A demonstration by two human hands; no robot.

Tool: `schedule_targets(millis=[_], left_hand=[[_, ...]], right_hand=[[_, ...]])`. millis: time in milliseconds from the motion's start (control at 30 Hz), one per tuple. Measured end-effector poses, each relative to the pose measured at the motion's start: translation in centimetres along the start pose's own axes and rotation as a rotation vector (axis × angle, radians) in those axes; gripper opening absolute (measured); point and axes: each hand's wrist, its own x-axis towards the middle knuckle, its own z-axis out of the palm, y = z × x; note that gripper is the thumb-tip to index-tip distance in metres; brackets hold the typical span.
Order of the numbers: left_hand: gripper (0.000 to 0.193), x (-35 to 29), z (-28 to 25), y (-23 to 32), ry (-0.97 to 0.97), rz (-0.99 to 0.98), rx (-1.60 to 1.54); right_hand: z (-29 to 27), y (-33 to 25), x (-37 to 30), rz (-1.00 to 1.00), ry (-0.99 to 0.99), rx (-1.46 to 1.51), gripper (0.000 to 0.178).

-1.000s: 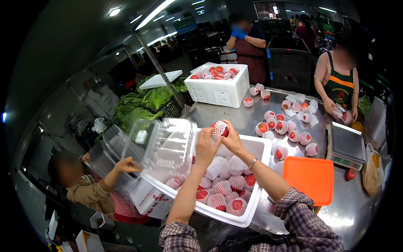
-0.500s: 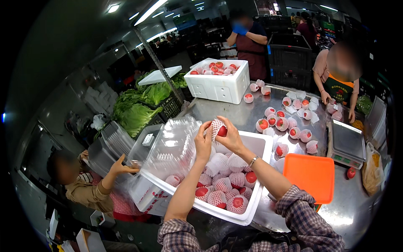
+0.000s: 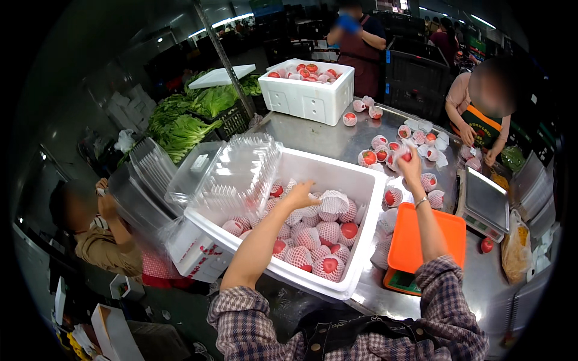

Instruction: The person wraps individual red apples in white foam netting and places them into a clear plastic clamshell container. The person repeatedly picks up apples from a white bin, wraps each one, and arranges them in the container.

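Observation:
A large white foam box [image 3: 367, 240] stands in front of me, holding many red tomatoes [image 3: 330, 265] in white foam nets. Over its middle, my left hand [image 3: 296, 197] is open, thumb and fingers apart, beside a pale foam net [image 3: 332, 201] among the tomatoes. Whether its fingertips touch the net, I cannot tell. My right hand [image 3: 412, 171] is beyond the box's right side, closed around a tomato [image 3: 406, 157] partly covered by its net. Beneath and around that hand, several netted tomatoes [image 3: 393, 197] rest on the metal table [image 3: 307, 135].
Clear plastic clamshells [image 3: 241, 174] lie over the box's left corner. An orange tray [image 3: 427, 237] sits right of it, near a scale [image 3: 483, 201]. Another foam box [image 3: 307, 99] of tomatoes stands farther back. Co-workers are at left [image 3: 108, 234], right [image 3: 481, 114] and back [image 3: 361, 54].
My hands, earlier together at the netted tomato above the box, have separated. The right carried a tomato right toward the loose ones; the left lowered into the box. The left co-worker's arm drew back.

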Motion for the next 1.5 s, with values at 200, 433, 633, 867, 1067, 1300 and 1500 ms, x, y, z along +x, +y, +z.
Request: schedule_targets(millis=[200, 433, 633, 867, 1067, 1300, 1500], left_hand=[[0.067, -1.0, 3.5, -2.2, -0.329, -0.041, 0.307], [0.046, -0.4, -2.2, -4.2, 0.05, -0.155, 0.015], [0.077, -1.2, -2.8, -5.6, 0.186, -0.243, -0.025], [0.079, -0.3, -2.2, -2.5, 0.17, -0.252, 0.11], [0.072, 0.5, -2.5, -3.5, 0.289, -0.12, -0.036], [0.056, -1.0, -9.0, 2.4, -0.022, -0.398, -1.15], [0.061, -2.3, -9.2, 3.0, 0.173, -0.057, -1.405]], right_hand=[[-2.8, 8.5, -5.6, 0.08, -0.441, -0.518, 0.061], [-2.7, -7.7, -2.7, -0.182, -0.314, 0.207, 0.027], [4.1, -19.5, -9.7, -0.881, -1.277, 0.056, 0.026], [13.3, -15.0, -14.8, -1.435, -1.121, -0.728, 0.021], [10.3, -19.5, -9.9, -0.712, -1.272, -0.262, 0.046], [6.8, -22.4, -6.6, -0.375, -0.62, 0.47, 0.057], [4.4, -26.8, -7.1, -0.505, -0.474, 0.606, 0.063]])
